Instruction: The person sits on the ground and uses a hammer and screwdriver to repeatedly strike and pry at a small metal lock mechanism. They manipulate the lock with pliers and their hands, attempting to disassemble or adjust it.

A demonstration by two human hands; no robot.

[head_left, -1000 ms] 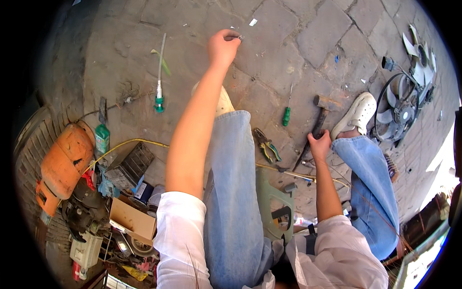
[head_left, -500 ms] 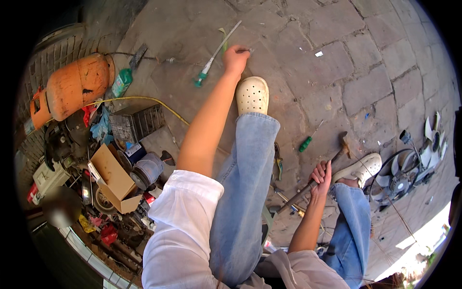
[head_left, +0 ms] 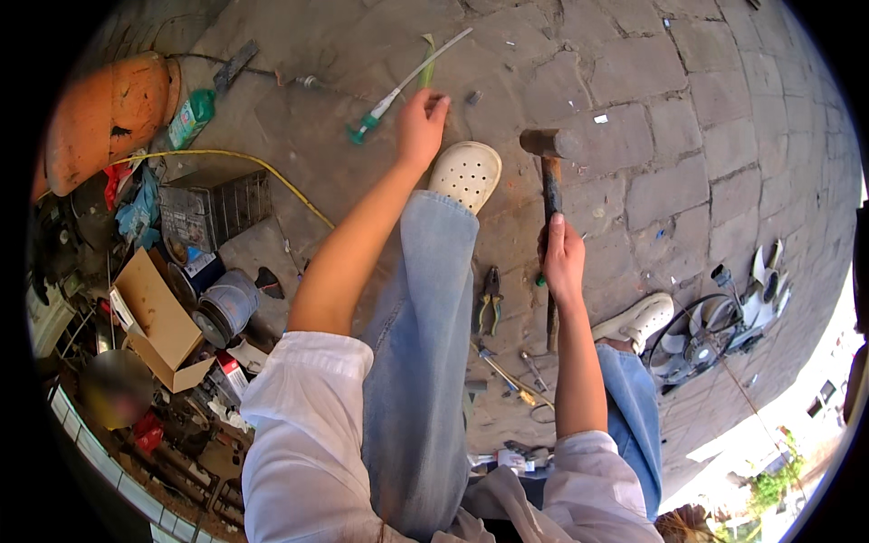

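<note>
My left hand (head_left: 422, 130) hangs just above my left shoe (head_left: 464, 175), its fingers loosely bent and apart, holding nothing visible. A small dark piece (head_left: 473, 98) lies to its right; a white tube with a green end (head_left: 369, 121) lies to its left. My right hand (head_left: 563, 258) grips the dark handle of a hammer (head_left: 550, 143), its head pointing away from me. A green screwdriver (head_left: 540, 281) is mostly hidden behind hand and hammer. Pliers (head_left: 491, 300) lie between my legs.
An orange gas cylinder (head_left: 104, 127), green bottle (head_left: 190, 120), yellow hose (head_left: 272, 170), black crate (head_left: 215, 214), cardboard box (head_left: 154, 317) and bucket (head_left: 231, 303) crowd the left. A fan assembly (head_left: 701, 339) lies right, beside my other shoe (head_left: 647, 317). Thin tools (head_left: 507, 376) lie near my knees.
My left hand has drawn back, its pinch loosened, the small piece now apart from it. My right hand has lifted the hammer forward and toward the middle. The view has shifted.
</note>
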